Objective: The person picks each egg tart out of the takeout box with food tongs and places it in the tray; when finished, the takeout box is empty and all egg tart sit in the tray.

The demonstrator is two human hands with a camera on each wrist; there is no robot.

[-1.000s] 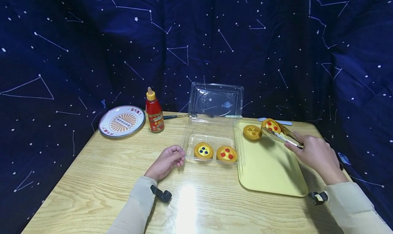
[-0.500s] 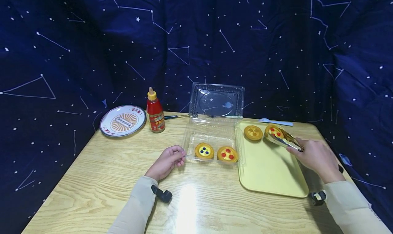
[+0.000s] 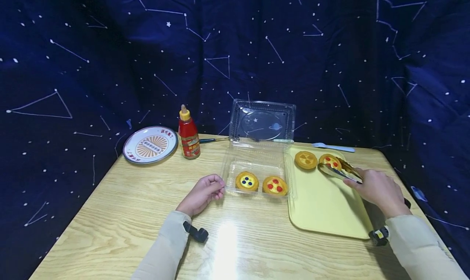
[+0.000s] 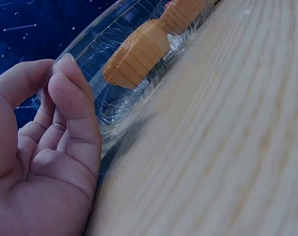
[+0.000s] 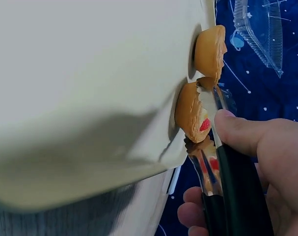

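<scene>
My right hand grips a pair of metal tongs with dark handles. The tongs' tips straddle an egg tart with red toppings at the far end of the yellow tray. Right beside it on the tray sits a plain-topped tart. My left hand pinches the near left rim of a clear plastic clamshell box between thumb and forefinger. Inside the box lie a tart with dark blue toppings and another red-topped tart. The box's lid stands raised at the back.
A red sauce bottle with a yellow cap stands behind the box's left side. Left of it is a patterned plate. A thin dark-handled brush lies by the bottle. A pale blue fork lies beyond the tray.
My right hand has lowered the red-topped tart with the tongs, down beside the plain one on the tray. My left hand stays at the box rim. The head view has shifted slightly.
</scene>
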